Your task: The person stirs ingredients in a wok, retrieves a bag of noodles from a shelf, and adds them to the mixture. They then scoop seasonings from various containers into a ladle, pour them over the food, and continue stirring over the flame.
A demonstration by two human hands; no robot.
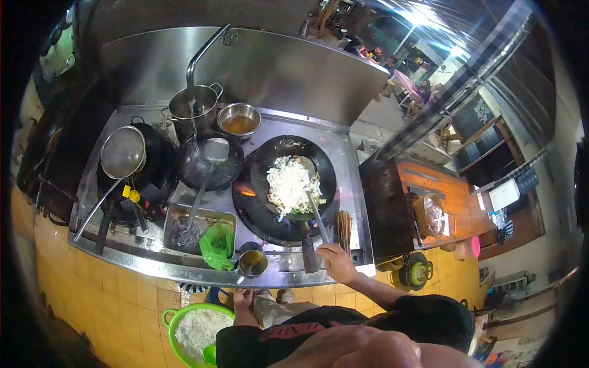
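Observation:
My right hand [336, 264] is wrapped round the handle of a metal spatula [319, 221], whose far end is in the food. White noodles [289, 184], with some green bits at their lower edge, lie in a black wok [325, 162] over a burner. The wok's dark handle [310, 254] points toward me, just left of my right hand. Low at the stove's front edge, my left hand [243, 299] hangs below a metal jug [253, 263] of yellowish liquid. A dark blue cloth-like thing [216, 297] is beside it; my left fingers are too small to make out.
Water runs from a tap [195, 61] into a second wok [211, 175]. Around it are a pot [184, 110], a bowl of amber liquid [239, 120], a strainer [123, 152] and a tray [169, 230] with a green bag [218, 245]. A green basin [169, 328] of rice stands on the floor.

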